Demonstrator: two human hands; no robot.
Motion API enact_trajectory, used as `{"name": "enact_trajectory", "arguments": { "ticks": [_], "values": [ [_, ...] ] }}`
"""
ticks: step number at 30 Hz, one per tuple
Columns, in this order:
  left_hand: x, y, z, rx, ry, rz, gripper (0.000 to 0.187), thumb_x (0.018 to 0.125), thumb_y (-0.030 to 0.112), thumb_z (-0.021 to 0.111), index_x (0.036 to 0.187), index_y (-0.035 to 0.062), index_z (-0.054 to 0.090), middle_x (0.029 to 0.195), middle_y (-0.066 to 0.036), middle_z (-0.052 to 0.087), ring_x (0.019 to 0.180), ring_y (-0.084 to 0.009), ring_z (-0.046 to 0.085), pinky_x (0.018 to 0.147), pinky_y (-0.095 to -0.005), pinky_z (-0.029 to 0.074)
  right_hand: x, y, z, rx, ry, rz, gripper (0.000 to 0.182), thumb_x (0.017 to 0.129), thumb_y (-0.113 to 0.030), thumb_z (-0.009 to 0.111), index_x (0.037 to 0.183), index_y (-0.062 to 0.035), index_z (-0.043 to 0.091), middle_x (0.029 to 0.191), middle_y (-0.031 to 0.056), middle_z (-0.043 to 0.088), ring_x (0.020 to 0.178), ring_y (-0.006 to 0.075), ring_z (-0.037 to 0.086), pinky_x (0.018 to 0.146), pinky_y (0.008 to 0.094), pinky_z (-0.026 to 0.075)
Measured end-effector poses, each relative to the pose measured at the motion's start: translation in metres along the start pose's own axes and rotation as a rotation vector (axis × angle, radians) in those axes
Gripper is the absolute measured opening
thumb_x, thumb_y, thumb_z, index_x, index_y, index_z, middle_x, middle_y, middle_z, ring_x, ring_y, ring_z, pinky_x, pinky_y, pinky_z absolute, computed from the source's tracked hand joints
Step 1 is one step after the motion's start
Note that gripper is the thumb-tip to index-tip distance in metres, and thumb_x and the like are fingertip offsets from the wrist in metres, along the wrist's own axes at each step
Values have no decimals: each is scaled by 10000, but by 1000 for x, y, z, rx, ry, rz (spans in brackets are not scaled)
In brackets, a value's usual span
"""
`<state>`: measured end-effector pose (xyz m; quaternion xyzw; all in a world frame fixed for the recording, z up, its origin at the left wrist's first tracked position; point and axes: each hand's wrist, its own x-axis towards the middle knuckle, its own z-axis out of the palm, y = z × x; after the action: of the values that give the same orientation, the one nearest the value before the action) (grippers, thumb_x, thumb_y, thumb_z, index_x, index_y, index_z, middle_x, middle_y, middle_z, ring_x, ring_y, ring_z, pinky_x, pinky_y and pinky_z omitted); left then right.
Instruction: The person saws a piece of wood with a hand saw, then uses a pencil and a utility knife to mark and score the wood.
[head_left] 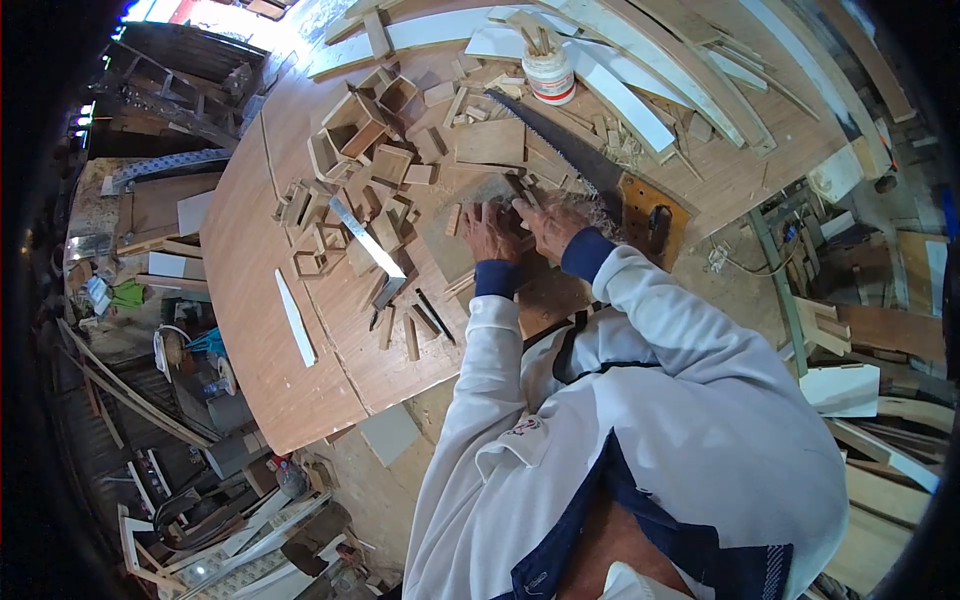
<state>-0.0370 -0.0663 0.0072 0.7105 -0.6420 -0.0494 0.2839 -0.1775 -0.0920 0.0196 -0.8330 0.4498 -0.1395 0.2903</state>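
My left hand (489, 236) lies on a flat greyish wooden panel (447, 243) on the round wooden tabletop (262, 300), fingers spread, close to a small wood strip (453, 219). Right beside it is my right hand (547, 226), fingers bent over the panel's far edge among small offcuts. Whether it grips one is hidden. A hand saw (560, 148) lies just beyond my right hand, its wooden handle (650, 215) to the right of my right wrist. Both sleeves are white with blue cuffs.
Several small wooden blocks and open box frames (365, 140) lie scattered left of the hands. A metal try square (366, 242), a white strip (295, 318) and a dark pencil-like tool (435, 315) lie nearby. A white pot with sticks (549, 73) stands behind. Long planks (640, 60) are stacked at the back.
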Motion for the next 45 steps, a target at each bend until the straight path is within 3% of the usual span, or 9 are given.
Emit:
{"name": "enact_trajectory", "arguments": {
  "ticks": [9,18,21,27,29,32,39,42,45],
  "values": [
    [-1,-12,8,8,120,144,111,785,112,583,867,48,544,899,-196,542,918,-379,478,897,-486,345,-6,8,-19,72,-96,13,445,850,-149,486,1293,-120,453,892,278,616,816,420,609,754,464,494],
    [-4,-11,9,3,75,53,147,829,127,540,932,23,528,942,-198,538,1021,-409,451,991,-524,289,-1,25,1,175,147,-179,382,809,-114,529,1180,-21,523,942,250,619,833,397,609,741,443,490],
    [-6,-14,12,-21,73,33,158,829,136,540,942,26,528,940,-199,539,1025,-412,451,1008,-532,272,3,21,-1,29,-68,-60,357,776,-93,534,1121,-22,590,1191,124,559,966,268,586,810,347,487],
    [-4,-13,10,-28,56,60,130,821,128,544,908,35,516,909,-185,548,986,-410,468,987,-535,285,9,25,6,-334,49,-440,317,775,-93,539,1066,8,615,1226,123,540,965,262,593,854,346,467],
    [-3,-11,8,-26,63,68,119,818,118,543,900,37,513,901,-181,547,974,-407,470,971,-530,297,10,18,0,-124,-63,-230,325,792,-110,533,1091,-3,607,1185,134,565,937,271,605,843,353,475],
    [-3,-15,12,-19,83,87,111,815,106,545,897,39,513,892,-178,545,961,-403,472,953,-521,311,9,16,-2,-127,-132,-237,335,832,-145,507,1142,-42,582,1119,171,597,919,310,612,830,381,482],
    [-4,-10,7,19,58,50,175,769,100,593,927,39,545,993,-208,520,1005,-398,450,916,-493,340,-15,24,-33,80,-46,157,370,873,-257,501,1201,-87,518,1035,223,613,885,368,608,788,417,487],
    [-3,-10,9,58,120,66,157,792,119,578,930,45,564,944,-195,539,969,-399,476,902,-495,344,-5,31,-22,63,150,145,231,883,-233,487,1051,-95,566,962,142,614,902,365,601,734,431,496],
    [-3,-5,2,22,108,26,167,767,100,582,926,50,574,969,-189,541,968,-388,481,875,-486,355,0,31,-12,-84,120,105,257,848,-170,551,1090,-83,561,1096,174,536,1001,357,556,808,423,491]
  ]
}}
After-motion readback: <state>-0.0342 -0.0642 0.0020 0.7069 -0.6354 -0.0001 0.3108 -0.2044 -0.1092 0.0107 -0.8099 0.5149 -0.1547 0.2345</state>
